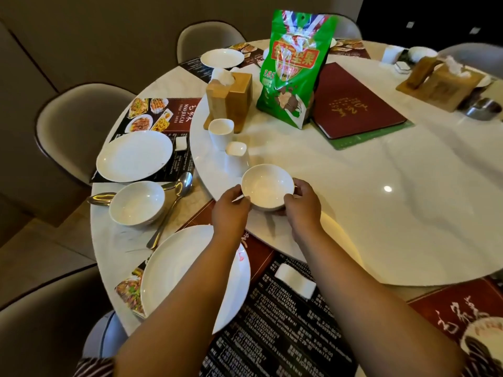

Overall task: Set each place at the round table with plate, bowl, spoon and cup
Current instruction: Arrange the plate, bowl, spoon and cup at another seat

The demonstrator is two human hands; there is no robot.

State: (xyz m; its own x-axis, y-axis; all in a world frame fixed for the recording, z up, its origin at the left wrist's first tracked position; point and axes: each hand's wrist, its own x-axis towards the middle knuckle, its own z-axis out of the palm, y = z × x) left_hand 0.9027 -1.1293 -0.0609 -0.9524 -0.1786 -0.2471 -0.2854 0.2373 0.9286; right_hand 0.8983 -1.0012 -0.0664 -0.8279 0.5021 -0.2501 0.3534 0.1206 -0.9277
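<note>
Both hands hold a white bowl (267, 186) at the near edge of the white turntable (353, 202). My left hand (230, 210) grips its left rim, my right hand (300, 205) its right side. Just behind the bowl stand two white cups, one upright (221, 131) and one upside down (237, 157). A second white bowl (137, 203) sits left on the table beside two metal spoons (174, 202). One white plate (174, 270) lies under my left forearm. Another plate (135, 155) lies on the left placemat, and a third (222, 58) at the far place.
A green snack bag (295, 69), a wooden tissue box (231, 96) and a red menu book (353, 102) stand on the turntable. More tissue holders and a metal bowl (483, 108) are at the far right. A white chopstick rest (295, 280) lies near me. Grey chairs (79, 123) ring the table.
</note>
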